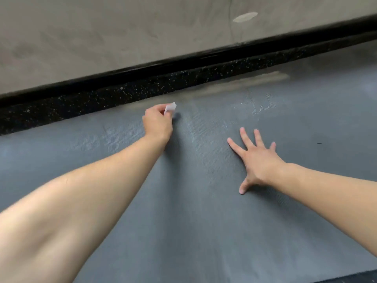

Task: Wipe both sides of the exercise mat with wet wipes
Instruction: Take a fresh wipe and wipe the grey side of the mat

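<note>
Where faint wipe streaks show, grey mat point(183, 201) lies flat.

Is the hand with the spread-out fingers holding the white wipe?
No, the right hand lies flat with fingers spread on the grey textured exercise mat, while the left hand pinches the small white folded wipe.

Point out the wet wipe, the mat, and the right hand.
wet wipe point(171, 108): head view, white fold above the fingers.
mat point(193, 221): head view, bare grey surface.
right hand point(257, 159): head view, back of the hand.
</note>
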Demonstrator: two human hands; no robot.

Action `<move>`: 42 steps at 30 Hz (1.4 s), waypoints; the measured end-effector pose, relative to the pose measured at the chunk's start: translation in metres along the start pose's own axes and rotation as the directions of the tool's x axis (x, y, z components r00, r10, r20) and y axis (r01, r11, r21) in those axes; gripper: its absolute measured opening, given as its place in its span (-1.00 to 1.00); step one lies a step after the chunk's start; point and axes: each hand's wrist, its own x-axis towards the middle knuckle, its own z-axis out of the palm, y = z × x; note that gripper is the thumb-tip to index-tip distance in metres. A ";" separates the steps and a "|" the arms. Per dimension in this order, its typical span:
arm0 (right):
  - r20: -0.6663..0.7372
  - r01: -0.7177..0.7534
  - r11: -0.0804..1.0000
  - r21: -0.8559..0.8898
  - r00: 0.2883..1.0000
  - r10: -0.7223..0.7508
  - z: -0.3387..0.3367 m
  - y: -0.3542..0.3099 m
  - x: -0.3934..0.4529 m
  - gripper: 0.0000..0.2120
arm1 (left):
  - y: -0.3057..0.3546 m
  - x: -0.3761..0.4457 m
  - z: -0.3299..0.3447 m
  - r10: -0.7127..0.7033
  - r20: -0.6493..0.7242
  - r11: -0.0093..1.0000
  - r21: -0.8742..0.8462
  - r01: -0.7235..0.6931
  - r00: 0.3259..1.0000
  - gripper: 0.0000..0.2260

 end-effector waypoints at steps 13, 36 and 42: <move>-0.001 0.017 1.000 0.001 1.000 -0.017 0.005 0.003 0.008 0.61 | -0.028 -0.059 0.038 0.471 0.343 0.734 0.358 -0.577 0.813 -0.83; -0.197 0.382 0.913 -0.145 0.893 -0.405 0.182 -0.024 -0.133 0.32 | -0.135 -0.351 -0.013 0.545 0.693 0.698 -0.063 -0.714 0.471 -0.77; -0.148 0.465 0.863 -0.196 0.856 -0.495 0.182 -0.019 -0.137 0.23 | -0.146 -0.358 -0.015 0.579 0.706 0.654 -0.104 -0.749 0.408 -0.76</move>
